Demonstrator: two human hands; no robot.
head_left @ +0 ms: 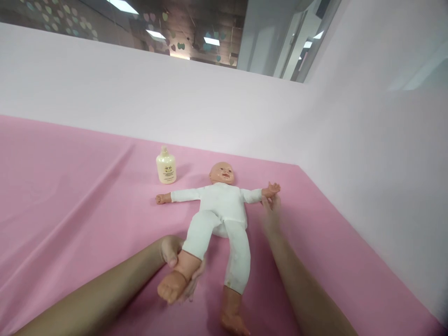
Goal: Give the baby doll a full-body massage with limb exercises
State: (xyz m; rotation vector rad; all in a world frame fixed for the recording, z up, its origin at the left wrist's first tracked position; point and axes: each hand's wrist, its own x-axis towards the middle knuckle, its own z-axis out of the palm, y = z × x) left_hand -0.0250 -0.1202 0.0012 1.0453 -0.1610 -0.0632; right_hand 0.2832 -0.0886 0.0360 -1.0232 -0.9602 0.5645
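Observation:
A baby doll (224,200) with a white cloth body lies on its back, arms spread, feet toward me. My left hand (171,250) is wrapped round its lower leg on the left, just above the foot, and that leg is raised off the cloth. Part of this hand is hidden behind the leg. At the doll's wrist on the right, my right hand (271,210) touches from below with bent fingers. That hand is blurred, so its grip is unclear. A pale yellow bottle (166,167) stands upright beyond the doll's other arm.
A pink cloth (87,186) with a long crease covers the surface under the doll. White walls (378,177) border it at the back and right. Above the back wall is a window (196,28) with heart-shaped decorations and ceiling light reflections.

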